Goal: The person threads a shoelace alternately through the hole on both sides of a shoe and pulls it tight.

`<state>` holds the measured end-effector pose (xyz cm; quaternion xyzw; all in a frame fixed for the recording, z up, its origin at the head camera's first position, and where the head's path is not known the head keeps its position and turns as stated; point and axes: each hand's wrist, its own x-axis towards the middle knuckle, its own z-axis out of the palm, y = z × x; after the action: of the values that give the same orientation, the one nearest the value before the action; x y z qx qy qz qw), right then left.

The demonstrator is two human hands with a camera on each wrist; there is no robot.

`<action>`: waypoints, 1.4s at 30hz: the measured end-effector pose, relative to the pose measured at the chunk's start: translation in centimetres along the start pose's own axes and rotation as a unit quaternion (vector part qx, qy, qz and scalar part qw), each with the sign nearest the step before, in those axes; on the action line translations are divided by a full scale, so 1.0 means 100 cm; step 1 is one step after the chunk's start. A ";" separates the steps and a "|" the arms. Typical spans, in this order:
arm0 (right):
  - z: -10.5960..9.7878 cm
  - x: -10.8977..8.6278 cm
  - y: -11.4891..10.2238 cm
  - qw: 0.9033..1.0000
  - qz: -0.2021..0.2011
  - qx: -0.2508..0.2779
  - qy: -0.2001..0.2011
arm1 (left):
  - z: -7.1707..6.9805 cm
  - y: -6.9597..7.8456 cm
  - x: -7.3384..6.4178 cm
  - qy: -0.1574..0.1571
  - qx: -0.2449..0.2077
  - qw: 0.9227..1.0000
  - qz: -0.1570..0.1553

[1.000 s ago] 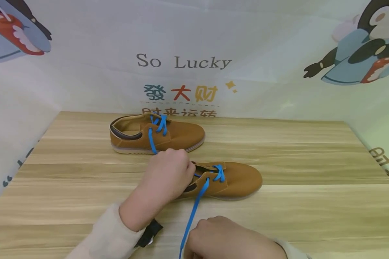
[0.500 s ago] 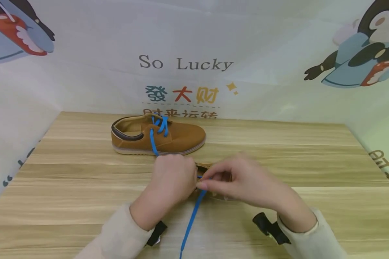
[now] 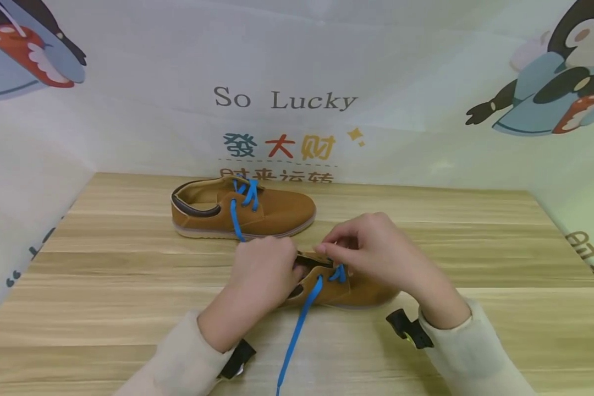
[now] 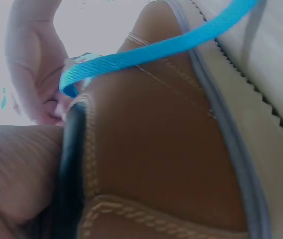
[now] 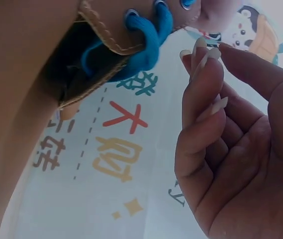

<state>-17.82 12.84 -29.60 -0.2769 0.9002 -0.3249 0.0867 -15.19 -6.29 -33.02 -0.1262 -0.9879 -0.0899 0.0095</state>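
A tan shoe [image 3: 373,289] lies on the table, toe to the right, with a blue shoelace [image 3: 301,324] trailing from its near eyelet toward me. My left hand [image 3: 259,272] reaches into the shoe's opening, where its fingertips are hidden. In the left wrist view the shoe's side [image 4: 156,144] fills the middle and the lace crosses above it. Over the far edge of the lacing hovers my right hand [image 3: 376,250], fingers loosely bent. The right wrist view shows that hand's fingertips close together with nothing visible between them, and a lace loop [image 5: 148,45] beside the shoe mouth.
Behind, a second tan shoe [image 3: 287,208] with blue laces stands near the back of the wooden table [image 3: 475,242]. A white printed cloth [image 3: 401,154] hangs at the back and sides. Each wrist carries a black strap [image 3: 408,328].
My right hand has come up from the table's front to the shoe's lacing, then shifted toward its far side. My left hand has stayed at the shoe opening, moving only slightly.
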 end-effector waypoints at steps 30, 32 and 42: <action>0.003 0.003 0.021 0.994 -0.062 -0.071 -0.064 | -0.015 -0.042 0.021 -0.015 -0.644 0.758 -0.103; 0.003 0.003 0.023 0.993 -0.067 -0.073 -0.071 | -0.017 -0.044 0.022 -0.004 -0.666 0.738 -0.106; 0.000 0.005 0.032 0.989 -0.086 -0.057 -0.110 | -0.022 -0.050 0.022 0.064 -0.706 0.697 -0.108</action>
<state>-19.63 14.61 -31.67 -0.3915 0.8752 -0.2467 0.1411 -18.55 -10.90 -31.59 0.0180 -0.6377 -0.7695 -0.0293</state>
